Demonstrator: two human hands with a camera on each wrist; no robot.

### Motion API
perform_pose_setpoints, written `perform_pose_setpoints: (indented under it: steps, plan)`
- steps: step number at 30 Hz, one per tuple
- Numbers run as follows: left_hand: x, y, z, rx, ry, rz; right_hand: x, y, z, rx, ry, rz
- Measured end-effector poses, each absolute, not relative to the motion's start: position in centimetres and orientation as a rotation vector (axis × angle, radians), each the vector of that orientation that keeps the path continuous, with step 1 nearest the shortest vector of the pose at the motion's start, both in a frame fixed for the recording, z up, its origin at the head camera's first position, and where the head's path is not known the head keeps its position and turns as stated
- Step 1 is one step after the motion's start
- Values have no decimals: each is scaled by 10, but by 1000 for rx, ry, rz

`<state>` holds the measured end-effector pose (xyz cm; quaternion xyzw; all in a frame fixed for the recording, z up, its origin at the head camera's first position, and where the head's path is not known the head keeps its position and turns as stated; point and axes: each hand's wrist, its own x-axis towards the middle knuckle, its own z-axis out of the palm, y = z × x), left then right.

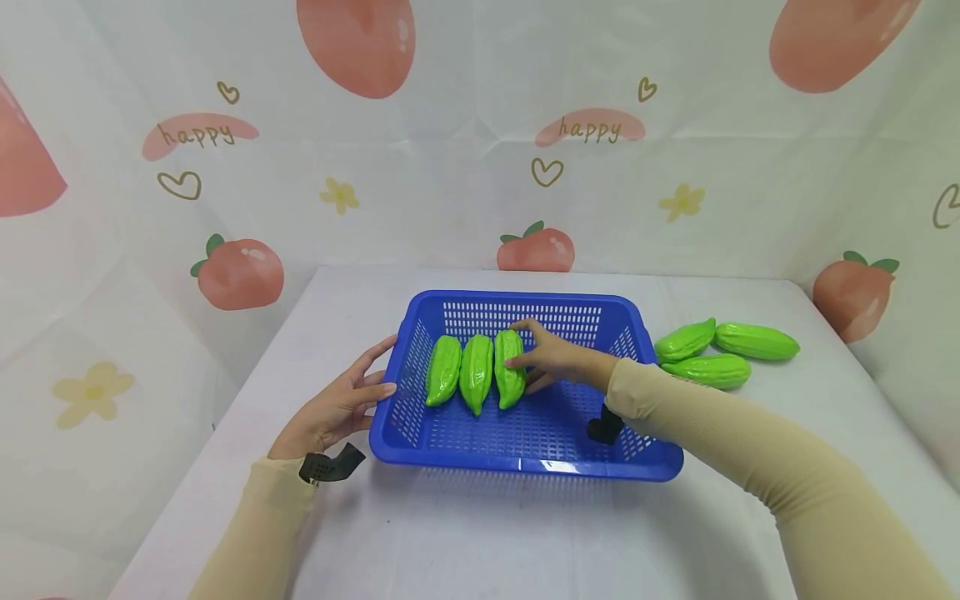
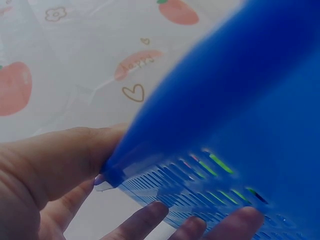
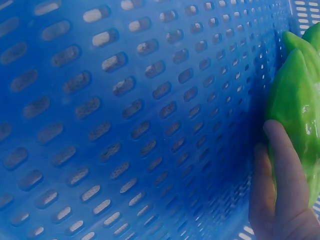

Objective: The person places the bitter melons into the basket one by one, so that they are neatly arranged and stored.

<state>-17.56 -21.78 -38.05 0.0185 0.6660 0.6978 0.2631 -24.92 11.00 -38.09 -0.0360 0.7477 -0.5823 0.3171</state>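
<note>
Near edge of the desk (image 1: 465, 533): two beige sleeves come in from below, one at each side.

Left hand (image 1: 337, 408) rests on the desk by its left edge, fingers straight and spread, the tips against the left wall of the blue basket (image 1: 525, 462). The left wrist view shows the same: fingers (image 2: 150, 212) laid flat on the slotted wall, thumb by the rim, nothing clasped.

The basket sits about mid-desk, long side toward the near edge, slotted on floor and walls.

Right hand (image 1: 551, 358) reaches over the basket's right rim and down inside. Its fingers lie along the rightmost green gourd (image 1: 509, 368), thumb on the near side, fingertips over the top. The right wrist view has fingers (image 3: 280, 165) pressed along the gourd's green skin; they bend only slightly, and I cannot tell a true grip from a light hold.

Inside the basket, three gourds lie side by side, lengthwise toward the far edge, touching or nearly so: left gourd (image 1: 444, 370), middle gourd (image 1: 477, 373), then the one under the hand.

Farther right, outside the basket toward the desk's right edge, three more green gourds (image 1: 720, 350) lie in a loose cluster.

Beyond the far edge hangs a white backdrop (image 1: 465, 167) with peach and "happy" prints.
</note>
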Motion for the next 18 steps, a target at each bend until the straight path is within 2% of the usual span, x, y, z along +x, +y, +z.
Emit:
perform_pose_setpoints:
  steps: [18]
  plan:
    - [-176,-217,-381,29,1793,1896,-252,108,-388,-74,1952,-1526]
